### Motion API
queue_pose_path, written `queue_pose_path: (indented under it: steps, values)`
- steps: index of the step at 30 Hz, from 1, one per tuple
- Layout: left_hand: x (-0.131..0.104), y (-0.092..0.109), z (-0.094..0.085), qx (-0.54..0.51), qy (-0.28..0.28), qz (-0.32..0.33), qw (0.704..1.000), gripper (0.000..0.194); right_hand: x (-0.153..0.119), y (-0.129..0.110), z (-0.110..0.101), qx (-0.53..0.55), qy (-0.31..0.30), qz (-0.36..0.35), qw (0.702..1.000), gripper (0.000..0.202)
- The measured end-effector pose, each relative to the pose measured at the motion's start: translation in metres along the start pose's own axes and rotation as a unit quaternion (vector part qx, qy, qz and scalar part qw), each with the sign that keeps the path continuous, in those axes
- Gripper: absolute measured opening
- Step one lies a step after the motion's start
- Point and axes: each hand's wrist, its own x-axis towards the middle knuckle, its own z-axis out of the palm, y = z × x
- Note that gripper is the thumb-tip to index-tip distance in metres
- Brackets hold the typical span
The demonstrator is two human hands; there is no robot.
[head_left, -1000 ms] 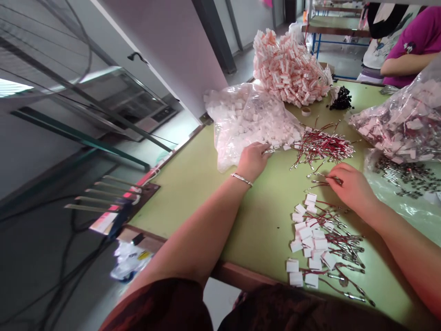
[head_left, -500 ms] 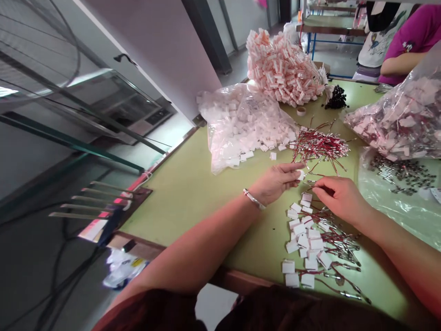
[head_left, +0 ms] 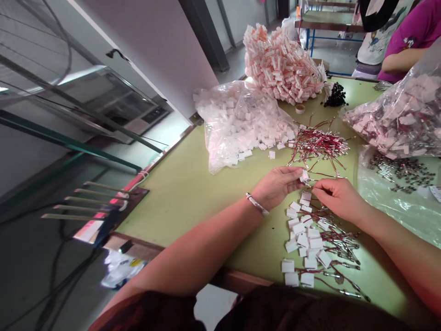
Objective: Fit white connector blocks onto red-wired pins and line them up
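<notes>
Between the thumb and fingers of my left hand (head_left: 280,184) is a small white plastic housing (head_left: 304,176). Close on its right, my right hand (head_left: 334,195) pinches a thin wire lead (head_left: 311,185), whose end points toward the housing; whether the two touch I cannot tell. Just beyond my hands lies a pile of red wire leads (head_left: 320,142) with metal ends. Below my hands, several white housings with wires attached (head_left: 312,234) lie in a loose column, their metal ends to the right.
A clear bag of white housings (head_left: 241,124) spills onto the green table (head_left: 179,188). Behind it stand a heap of pink-and-white parts (head_left: 282,64), a tape roll (head_left: 300,109) and black pieces (head_left: 336,95). A filled bag (head_left: 399,115) and metal parts (head_left: 403,172) lie right. Another person's arm (head_left: 403,61) shows beyond.
My left hand has turned a little, bringing the white housing up into clearer view by the wire end. My right hand keeps its pinch in nearly the same place.
</notes>
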Motion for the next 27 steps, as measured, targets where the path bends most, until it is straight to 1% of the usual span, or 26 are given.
queue_pose_path:
  steps: [3,5,8,10,14,17,20,24,25,27]
  values:
    - [0.001,-0.003,0.0,0.002,-0.009,0.003,1.0,0.006,-0.001,-0.001,0.0,-0.018,0.003,-0.011,1.0,0.022]
    - [0.001,-0.004,0.0,0.004,-0.014,-0.002,1.0,0.006,-0.001,-0.001,0.0,-0.015,0.005,-0.007,1.0,0.023]
    - [0.001,-0.003,0.0,-0.009,-0.002,-0.006,1.0,0.005,0.0,0.001,0.0,0.003,-0.008,0.009,1.0,0.024]
    - [0.0,-0.002,0.0,-0.019,0.006,-0.004,1.0,0.008,0.0,0.003,-0.001,0.003,-0.013,0.013,1.0,0.025]
    - [-0.001,-0.003,0.002,-0.023,0.008,0.006,1.0,0.008,0.0,0.002,-0.001,-0.001,-0.022,0.015,1.0,0.024]
    - [-0.002,-0.007,0.004,-0.023,0.021,0.015,0.999,0.006,0.0,0.001,-0.002,-0.023,-0.019,0.01,1.0,0.024]
    - [-0.001,-0.009,0.004,-0.012,0.025,0.023,0.999,0.006,0.001,0.001,-0.004,-0.011,-0.015,0.026,1.0,0.025]
    - [0.0,-0.008,0.001,0.058,0.012,0.046,0.997,0.023,0.004,0.002,-0.01,0.022,-0.017,0.065,0.998,0.029]
    - [0.0,-0.007,0.001,0.091,0.007,0.051,0.995,0.025,0.004,0.002,-0.011,0.02,-0.019,0.066,0.997,0.029]
    - [0.001,-0.007,0.001,0.163,-0.004,0.056,0.985,0.023,0.005,0.001,-0.012,0.003,-0.022,0.049,0.999,0.028]
